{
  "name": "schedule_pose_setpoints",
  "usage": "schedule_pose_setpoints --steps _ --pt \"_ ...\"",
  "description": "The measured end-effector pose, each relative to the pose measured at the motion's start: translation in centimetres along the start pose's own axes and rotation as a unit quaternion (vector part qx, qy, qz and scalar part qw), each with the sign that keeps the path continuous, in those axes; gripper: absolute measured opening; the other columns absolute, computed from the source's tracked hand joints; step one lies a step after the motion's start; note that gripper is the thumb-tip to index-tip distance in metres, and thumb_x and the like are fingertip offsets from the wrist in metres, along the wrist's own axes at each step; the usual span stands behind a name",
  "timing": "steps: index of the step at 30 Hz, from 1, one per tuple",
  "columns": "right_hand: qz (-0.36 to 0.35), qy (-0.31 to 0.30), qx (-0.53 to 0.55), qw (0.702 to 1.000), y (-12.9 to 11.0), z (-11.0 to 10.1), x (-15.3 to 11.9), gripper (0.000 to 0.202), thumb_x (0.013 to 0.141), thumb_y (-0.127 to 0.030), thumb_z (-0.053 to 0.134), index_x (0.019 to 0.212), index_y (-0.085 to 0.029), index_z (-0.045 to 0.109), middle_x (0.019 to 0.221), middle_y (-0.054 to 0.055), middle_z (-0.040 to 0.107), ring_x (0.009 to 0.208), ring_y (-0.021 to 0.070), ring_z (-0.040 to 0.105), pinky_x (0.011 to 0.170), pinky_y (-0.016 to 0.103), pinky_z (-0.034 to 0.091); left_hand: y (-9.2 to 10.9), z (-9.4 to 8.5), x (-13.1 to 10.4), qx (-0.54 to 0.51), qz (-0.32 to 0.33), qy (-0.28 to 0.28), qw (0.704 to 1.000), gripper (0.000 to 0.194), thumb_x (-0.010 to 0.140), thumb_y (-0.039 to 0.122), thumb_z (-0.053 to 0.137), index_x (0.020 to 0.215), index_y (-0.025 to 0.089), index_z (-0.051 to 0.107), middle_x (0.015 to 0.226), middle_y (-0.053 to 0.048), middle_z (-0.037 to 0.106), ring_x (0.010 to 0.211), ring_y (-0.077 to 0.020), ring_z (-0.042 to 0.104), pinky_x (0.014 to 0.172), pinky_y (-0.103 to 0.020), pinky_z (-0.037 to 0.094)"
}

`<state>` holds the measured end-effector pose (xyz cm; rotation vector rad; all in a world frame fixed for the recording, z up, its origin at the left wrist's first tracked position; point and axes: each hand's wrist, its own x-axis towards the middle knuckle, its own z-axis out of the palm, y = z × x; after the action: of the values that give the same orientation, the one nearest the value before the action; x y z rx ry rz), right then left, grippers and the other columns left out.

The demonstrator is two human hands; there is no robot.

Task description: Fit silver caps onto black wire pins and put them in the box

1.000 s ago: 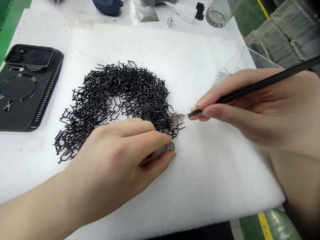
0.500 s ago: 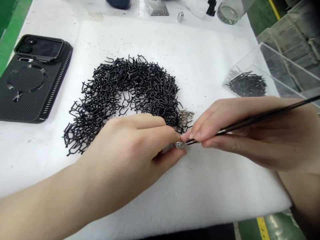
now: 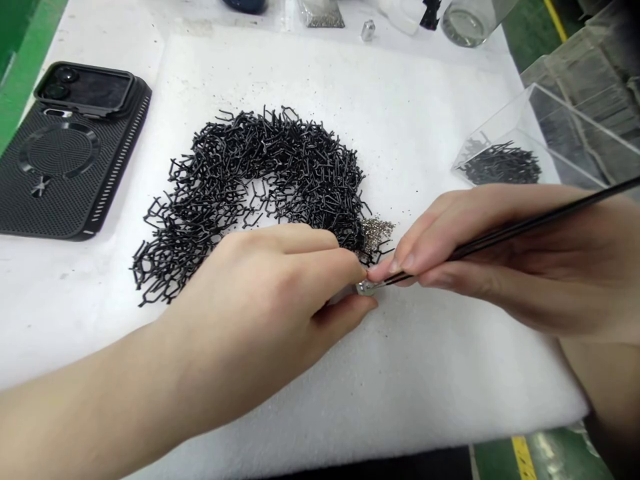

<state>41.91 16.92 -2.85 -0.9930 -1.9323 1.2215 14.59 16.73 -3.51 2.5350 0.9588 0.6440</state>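
Between thumb and index finger, my left hand (image 3: 270, 300) pinches a small shiny metal block (image 3: 365, 287); most of the block is hidden by the fingers. My right hand (image 3: 490, 267) is closed around black tweezers (image 3: 480, 245), whose thin tips reach the block's exposed end. Whether the tips hold anything is too small to tell. Behind my left hand a curved heap of black, thin Y-shaped pieces (image 3: 280, 153) lies on the white foam sheet (image 3: 425, 387). A little pile of tiny metallic grains (image 3: 379, 233) sits at the heap's right end, just beyond my fingertips.
At the left lies a black phone in a ribbed case (image 3: 70, 160). A clear plastic box (image 3: 540, 127) with more black pieces (image 3: 503, 163) stands at right. Along the back are a bag of grains (image 3: 323, 13), another small metal block (image 3: 368, 31) and a glass jar (image 3: 465, 25).
The tweezer tips have drawn back slightly to the right of the block, with my right hand. My left hand keeps its pinch. The whole view has shifted a little.
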Motion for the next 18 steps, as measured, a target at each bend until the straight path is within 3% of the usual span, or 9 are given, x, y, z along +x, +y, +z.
schedule_pose_setpoints --steps 18 --pt "-0.025 0.002 -0.012 1.000 -0.16 0.05 -0.18 0.020 0.097 -0.013 0.092 0.108 -0.030 0.089 0.107 0.001 0.090 0.099 0.0232 0.090 0.077 0.032 0.075 0.03 -0.09 -0.34 0.003 -0.004 0.005 1.000 0.013 0.101 0.016 0.092 0.089 0.015 0.087 0.077 0.005 0.070 0.064 -0.0075 0.057 0.056 -0.027 0.041"
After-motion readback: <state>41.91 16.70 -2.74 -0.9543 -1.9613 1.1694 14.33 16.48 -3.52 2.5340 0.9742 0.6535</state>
